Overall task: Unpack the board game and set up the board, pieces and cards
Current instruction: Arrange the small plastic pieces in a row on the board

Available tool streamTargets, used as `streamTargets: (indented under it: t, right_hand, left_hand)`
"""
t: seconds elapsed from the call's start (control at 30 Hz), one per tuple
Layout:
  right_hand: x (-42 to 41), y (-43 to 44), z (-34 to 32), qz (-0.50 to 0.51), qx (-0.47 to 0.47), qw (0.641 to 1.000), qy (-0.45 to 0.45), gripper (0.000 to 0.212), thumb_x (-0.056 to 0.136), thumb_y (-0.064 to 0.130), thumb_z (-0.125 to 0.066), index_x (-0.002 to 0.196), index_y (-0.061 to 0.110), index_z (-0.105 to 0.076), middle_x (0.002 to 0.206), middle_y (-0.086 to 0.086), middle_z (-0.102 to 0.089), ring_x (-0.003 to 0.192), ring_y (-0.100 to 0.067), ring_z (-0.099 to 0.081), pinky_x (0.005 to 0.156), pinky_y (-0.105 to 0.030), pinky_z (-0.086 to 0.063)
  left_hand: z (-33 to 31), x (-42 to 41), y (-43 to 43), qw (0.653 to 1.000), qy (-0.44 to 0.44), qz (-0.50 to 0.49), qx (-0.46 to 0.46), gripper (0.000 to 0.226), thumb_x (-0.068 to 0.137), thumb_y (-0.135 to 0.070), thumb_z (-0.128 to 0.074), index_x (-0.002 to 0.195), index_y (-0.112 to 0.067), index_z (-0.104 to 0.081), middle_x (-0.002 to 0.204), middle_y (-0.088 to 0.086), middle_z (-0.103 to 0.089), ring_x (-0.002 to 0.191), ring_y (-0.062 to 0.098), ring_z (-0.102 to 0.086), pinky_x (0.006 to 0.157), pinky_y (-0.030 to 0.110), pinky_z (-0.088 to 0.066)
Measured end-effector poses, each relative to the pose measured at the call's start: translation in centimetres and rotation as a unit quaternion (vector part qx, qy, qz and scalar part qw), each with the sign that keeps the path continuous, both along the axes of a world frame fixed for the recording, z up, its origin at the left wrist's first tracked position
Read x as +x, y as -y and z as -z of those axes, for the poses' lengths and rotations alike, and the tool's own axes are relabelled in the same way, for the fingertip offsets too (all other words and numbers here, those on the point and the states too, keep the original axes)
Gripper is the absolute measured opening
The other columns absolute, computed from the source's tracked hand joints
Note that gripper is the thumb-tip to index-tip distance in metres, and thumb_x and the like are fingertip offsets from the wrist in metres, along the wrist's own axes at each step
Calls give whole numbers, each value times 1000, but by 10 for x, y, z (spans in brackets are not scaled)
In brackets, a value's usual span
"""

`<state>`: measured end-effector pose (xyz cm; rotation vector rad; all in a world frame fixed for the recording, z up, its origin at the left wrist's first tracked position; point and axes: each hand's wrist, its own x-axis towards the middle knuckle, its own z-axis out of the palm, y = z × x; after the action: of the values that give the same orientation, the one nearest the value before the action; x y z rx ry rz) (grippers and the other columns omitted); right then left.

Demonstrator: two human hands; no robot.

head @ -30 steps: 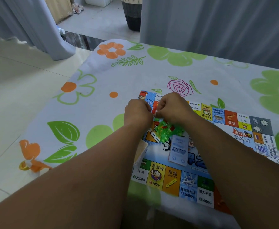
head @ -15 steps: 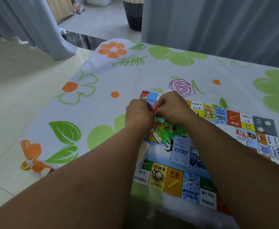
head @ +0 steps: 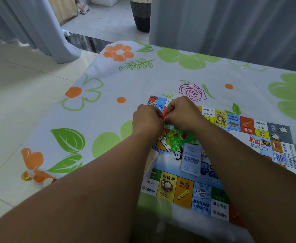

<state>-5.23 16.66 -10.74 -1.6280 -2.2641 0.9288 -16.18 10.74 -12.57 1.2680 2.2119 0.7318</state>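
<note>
Game board [head: 184, 190] unfolded flat, green and red plastic pieces [head: 178, 140] heaped on its middle, pale blue card deck [head: 191, 160] just beside them, tan card stack [head: 151, 161] at left edge.

Both forearms stretched forward, left hand [head: 148, 120] and right hand [head: 184, 113] touching, fingers curled under, backs up.

Soft even daylight; wide-angle bending at edges, near forearms blurred.
</note>
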Motion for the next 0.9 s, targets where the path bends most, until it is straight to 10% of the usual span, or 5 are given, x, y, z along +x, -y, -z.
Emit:
streamTargets:
  t: [0.53,0.9]
  right_hand:
    - [32,-11,-21,44,-14,998,-42,15,80,-2,-71,87,11,-74,88,-7,-71,89,-26,-67,81,-41,-57]
    - [37,4,-32,-123,-85,989,0,30,79,-10,-69,86,19,-77,85,-13,-69,78,-28,-64,78,-46,-59]
  left_hand:
    - [-2,1,0,1000,5,-13,-4,19,89,-11,-65,102,-20,-75,122,11,-63,108,29,-62,91,42,-55]
    - [-6,4,1,999,22,-26,-7,22,87,-7,-63,99,-22,-73,123,10,-63,109,29,-63,91,43,-57]
